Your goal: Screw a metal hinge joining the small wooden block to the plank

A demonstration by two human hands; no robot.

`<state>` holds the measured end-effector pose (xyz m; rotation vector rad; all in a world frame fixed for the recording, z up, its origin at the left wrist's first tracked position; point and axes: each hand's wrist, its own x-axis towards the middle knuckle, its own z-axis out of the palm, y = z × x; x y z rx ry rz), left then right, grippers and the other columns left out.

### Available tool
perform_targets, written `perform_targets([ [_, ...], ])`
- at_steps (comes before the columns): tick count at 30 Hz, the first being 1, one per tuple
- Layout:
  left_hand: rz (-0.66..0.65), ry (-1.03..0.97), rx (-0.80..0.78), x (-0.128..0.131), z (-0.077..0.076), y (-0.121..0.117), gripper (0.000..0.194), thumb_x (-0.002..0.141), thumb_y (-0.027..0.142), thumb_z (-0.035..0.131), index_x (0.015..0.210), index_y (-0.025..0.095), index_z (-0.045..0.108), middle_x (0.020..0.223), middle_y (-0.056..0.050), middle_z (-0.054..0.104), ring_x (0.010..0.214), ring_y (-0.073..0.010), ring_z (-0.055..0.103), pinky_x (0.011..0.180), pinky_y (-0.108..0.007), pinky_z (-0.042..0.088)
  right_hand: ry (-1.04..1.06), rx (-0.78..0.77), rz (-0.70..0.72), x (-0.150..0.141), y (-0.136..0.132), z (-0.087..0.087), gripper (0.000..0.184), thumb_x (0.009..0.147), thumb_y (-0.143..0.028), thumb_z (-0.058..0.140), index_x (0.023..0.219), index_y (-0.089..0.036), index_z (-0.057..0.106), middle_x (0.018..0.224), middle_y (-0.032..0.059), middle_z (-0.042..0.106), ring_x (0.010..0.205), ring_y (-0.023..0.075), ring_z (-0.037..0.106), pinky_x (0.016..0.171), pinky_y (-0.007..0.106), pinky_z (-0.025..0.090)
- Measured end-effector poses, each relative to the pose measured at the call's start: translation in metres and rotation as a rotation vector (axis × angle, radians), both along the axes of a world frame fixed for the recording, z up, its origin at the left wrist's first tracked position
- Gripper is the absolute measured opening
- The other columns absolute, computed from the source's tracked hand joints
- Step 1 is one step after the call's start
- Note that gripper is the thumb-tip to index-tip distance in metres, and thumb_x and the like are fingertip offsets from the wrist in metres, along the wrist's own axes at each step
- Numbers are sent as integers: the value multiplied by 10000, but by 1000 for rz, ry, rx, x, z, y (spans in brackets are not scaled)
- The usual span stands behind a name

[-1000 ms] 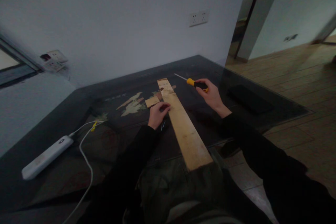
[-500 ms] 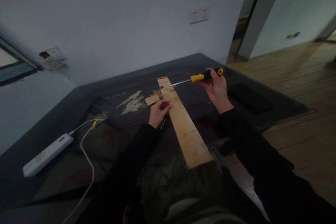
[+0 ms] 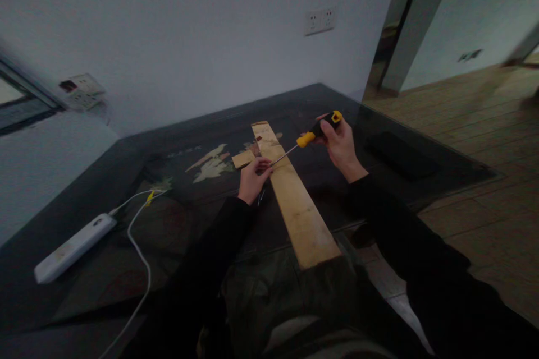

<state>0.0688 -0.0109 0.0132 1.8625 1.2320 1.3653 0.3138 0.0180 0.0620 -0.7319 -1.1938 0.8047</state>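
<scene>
My right hand [image 3: 342,148] grips a screwdriver [image 3: 306,139] by its black and yellow handle, above the right side of a long wooden board [image 3: 301,216]. The shaft slants down to the left, and its tip reaches the fingertips of my left hand [image 3: 253,178]. Those fingers are pinched together at the board's left edge; whatever they hold is too small or hidden to make out. The board runs from the table towards my lap. A small wooden block [image 3: 243,159] lies against its left side. Thin metal pieces [image 3: 261,197], perhaps screws or nails, lie beside my left wrist.
A white power strip [image 3: 76,248] with a white cable [image 3: 145,261] lies on the left of the dark table [image 3: 197,224]. A flat black object [image 3: 400,154] rests at the right. The wall with a double socket [image 3: 320,21] stands behind the table.
My right hand has swung the screwdriver from pointing away at the upper left to slanting down, bringing its tip to my left fingertips. My left hand has stayed at the board's edge.
</scene>
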Motion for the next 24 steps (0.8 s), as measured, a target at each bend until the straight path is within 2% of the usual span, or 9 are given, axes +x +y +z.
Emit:
perform_targets([
  [5,-2,-24,-6,0,0,0,186,755,150,718,930,150,656,887,-54,707,806,-156,672,811,-325,550,-38,3,12,0,-7,6,510,733,-639,656,1024,-231,565,987,43,610,886,207,682,698,366,610],
  [8,7,-25,-10,1,3,-2,179,750,137,717,918,154,658,902,-54,713,809,-156,675,816,-324,551,-92,12,55,1,-10,18,519,724,-649,659,1031,-241,567,1007,51,614,913,227,676,731,399,606],
  [13,19,-19,-24,2,5,-3,183,746,114,709,917,150,658,879,-47,710,812,-157,677,803,-309,548,-368,77,166,-3,-10,59,489,751,-618,648,1041,-233,573,1043,61,616,945,218,639,754,374,591],
  [18,45,-7,-43,1,4,-2,205,742,129,721,934,154,652,852,-36,706,788,-155,672,795,-309,544,-679,181,354,-21,-3,102,415,823,-471,625,1113,-185,550,1064,77,606,957,197,595,782,357,571],
  [24,52,-35,-51,0,5,-2,210,735,122,723,928,153,646,856,-36,702,769,-150,665,773,-298,543,-892,233,449,-31,1,131,395,856,-314,594,1212,-168,501,1117,77,569,952,166,564,753,287,555],
])
